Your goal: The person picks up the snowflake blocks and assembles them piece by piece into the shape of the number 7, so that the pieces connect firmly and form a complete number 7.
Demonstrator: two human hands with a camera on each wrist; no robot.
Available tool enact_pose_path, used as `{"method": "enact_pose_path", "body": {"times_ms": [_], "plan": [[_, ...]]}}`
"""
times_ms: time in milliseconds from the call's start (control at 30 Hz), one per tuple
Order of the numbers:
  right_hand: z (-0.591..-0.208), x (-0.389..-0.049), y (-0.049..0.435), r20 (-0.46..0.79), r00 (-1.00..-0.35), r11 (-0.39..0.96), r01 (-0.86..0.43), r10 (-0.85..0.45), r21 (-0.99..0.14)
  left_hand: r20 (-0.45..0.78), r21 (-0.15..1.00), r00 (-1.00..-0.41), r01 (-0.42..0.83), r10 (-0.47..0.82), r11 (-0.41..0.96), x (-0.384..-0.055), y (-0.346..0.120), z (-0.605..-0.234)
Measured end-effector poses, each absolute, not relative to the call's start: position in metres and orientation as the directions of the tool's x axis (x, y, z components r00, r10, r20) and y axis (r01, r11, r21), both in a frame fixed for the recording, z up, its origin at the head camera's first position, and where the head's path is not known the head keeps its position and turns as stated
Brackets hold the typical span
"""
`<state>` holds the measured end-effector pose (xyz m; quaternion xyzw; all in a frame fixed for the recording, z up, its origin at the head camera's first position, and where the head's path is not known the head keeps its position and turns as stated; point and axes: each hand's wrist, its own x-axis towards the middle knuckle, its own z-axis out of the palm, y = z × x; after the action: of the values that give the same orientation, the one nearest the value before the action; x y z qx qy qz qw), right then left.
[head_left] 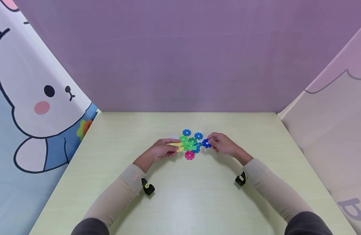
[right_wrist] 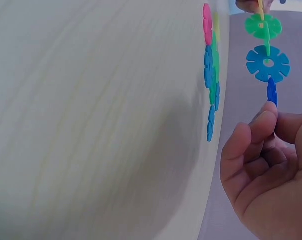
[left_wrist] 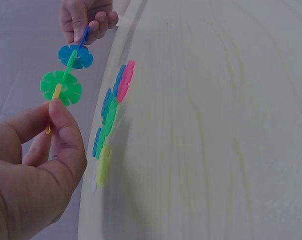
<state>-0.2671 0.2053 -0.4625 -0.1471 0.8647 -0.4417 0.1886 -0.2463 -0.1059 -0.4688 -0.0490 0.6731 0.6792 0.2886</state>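
A chain of slotted plastic snowflake discs is held up between the two hands, above the table. At one end my left hand (head_left: 162, 148) pinches a yellow disc (left_wrist: 56, 92) between thumb and fingers. Slotted onto it is a green disc (left_wrist: 66, 89), then another green disc (left_wrist: 70, 65) seen edge-on, then a blue disc (right_wrist: 268, 64). A dark blue disc (head_left: 206, 143) forms the other end, where my right hand (head_left: 223, 143) pinches its edge. Fingertips cover part of both end discs.
Loose discs lie flat on the table (head_left: 180, 195) under and around the chain, among them a pink disc (head_left: 189, 155), a blue disc (head_left: 186, 132) and a yellow disc (left_wrist: 104, 166). A purple panel (head_left: 186, 58) rises behind the table's far edge, with printed cloths at both sides.
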Motion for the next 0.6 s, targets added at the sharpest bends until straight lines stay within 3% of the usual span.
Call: {"method": "enact_pose_path", "body": {"times_ms": [600], "plan": [[-0.4598,-0.2681,0.2083,-0.205,-0.867,0.566,-0.103,-0.454,-0.818,-0.462,0.882,-0.822,-0.467,0.334,0.071,-0.2458,-0.106,-0.4666]]}}
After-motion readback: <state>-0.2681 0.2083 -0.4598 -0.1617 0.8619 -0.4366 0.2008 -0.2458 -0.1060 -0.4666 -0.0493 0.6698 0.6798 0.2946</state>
